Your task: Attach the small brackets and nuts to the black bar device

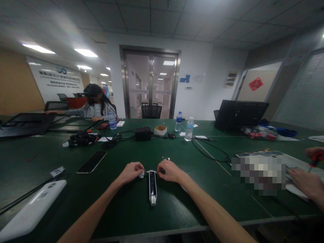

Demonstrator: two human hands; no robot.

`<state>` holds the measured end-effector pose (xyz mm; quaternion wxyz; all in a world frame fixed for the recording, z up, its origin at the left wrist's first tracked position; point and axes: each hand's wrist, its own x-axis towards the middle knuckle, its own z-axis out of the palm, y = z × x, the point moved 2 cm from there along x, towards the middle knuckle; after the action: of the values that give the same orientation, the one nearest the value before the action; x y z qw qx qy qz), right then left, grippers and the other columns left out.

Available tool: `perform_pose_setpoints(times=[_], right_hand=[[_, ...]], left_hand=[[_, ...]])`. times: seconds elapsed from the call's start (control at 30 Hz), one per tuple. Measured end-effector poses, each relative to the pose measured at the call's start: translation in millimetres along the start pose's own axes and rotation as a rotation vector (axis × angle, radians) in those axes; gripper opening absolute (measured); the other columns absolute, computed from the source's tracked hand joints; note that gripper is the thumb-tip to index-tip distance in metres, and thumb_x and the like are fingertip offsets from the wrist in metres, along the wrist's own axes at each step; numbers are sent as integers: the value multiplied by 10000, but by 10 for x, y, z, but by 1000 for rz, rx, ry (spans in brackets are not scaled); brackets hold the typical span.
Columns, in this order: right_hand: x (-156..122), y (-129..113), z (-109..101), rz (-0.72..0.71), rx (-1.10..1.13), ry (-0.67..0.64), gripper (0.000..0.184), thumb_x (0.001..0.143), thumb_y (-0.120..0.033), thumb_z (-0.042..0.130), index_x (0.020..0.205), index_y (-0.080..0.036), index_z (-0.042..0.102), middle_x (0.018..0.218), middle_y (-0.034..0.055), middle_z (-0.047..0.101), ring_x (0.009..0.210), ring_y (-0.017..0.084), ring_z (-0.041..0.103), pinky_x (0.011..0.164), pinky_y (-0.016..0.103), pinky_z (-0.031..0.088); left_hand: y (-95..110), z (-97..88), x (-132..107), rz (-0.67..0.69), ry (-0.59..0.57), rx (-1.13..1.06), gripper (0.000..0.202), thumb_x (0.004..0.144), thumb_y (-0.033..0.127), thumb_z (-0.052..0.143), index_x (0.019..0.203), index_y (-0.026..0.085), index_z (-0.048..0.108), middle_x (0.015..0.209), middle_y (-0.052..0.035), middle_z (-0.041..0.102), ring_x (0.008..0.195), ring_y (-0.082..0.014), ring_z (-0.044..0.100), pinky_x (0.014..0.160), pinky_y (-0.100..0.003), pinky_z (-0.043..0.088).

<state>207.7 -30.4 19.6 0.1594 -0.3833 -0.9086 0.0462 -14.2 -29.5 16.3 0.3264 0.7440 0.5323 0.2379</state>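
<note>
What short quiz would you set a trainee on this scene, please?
1. True or false: the left hand and the right hand both grip the far end of the slim device.
2. What lies on the green table to the left of the left hand? A) a dark phone B) a mug C) scissors
3. How many water bottles stand just right of the small cardboard box?

Key: 1 true; 2 A; 3 two.
</note>
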Motion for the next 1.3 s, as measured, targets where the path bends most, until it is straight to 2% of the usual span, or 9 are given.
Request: perform_pose_setpoints(times=[0.17,0.47,0.57,0.7,0.8,0.9,1.03,1.17,1.3], right_hand=[[9,76,83,41,44,8,67,801,-214,591,824,-170,636,800,30,624,767,149,557,690,248,402],[4,111,148,73,135,6,78,830,-227,573,837,-165,620,809,23,599,736,131,549,663,234,406],[5,99,161,74,142,13,72,831,-222,576,846,-164,616,812,20,594,740,129,552,674,234,410],[16,90,165,60,123,25,77,838,-234,575,855,-172,617,813,18,597,744,132,555,686,238,412],[16,121,96,57,83,29,126,859,-287,569,893,-182,628,843,31,609,799,150,563,708,249,411],[-12,245,-43,149,-8,101,203,910,-333,493,932,-183,627,886,54,619,871,169,563,762,269,406],[-92,507,-173,324,-154,153,233,934,-287,417,924,-176,622,936,83,622,878,188,562,757,285,400],[-159,728,-134,433,-229,88,212,898,-206,428,967,-166,625,981,105,622,916,215,565,749,297,405],[-169,816,-7,466,-220,45,263,906,-248,437,1088,-160,605,1069,132,594,975,239,551,780,320,410]], left_hand=[[23,13,-12,-2,-8,35,328,756,429,542,904,159,657,811,-40,689,759,-203,646,659,-265,473],[-7,61,-18,94,-75,127,337,810,450,512,1006,201,626,745,0,615,666,-174,578,560,-241,412],[-7,69,-12,139,-28,167,268,820,397,518,955,197,635,821,-19,616,733,-184,575,641,-271,444],[1,65,-8,250,62,204,176,804,335,564,834,190,660,1068,-68,570,987,-222,534,858,-336,433],[-5,66,-7,236,24,211,210,816,359,549,874,196,667,1070,-66,553,931,-211,543,804,-328,449],[0,68,-6,205,-6,249,244,829,371,517,919,192,656,1015,-58,570,864,-198,545,745,-308,448],[19,77,-4,192,-17,303,238,841,351,489,922,189,641,962,-58,580,854,-199,541,735,-303,440],[19,87,-6,182,-27,331,229,837,347,484,923,193,629,978,-57,575,849,-203,548,711,-302,445],[26,91,-19,222,-21,344,211,829,341,489,898,191,621,960,-56,577,843,-203,550,727,-307,446]])
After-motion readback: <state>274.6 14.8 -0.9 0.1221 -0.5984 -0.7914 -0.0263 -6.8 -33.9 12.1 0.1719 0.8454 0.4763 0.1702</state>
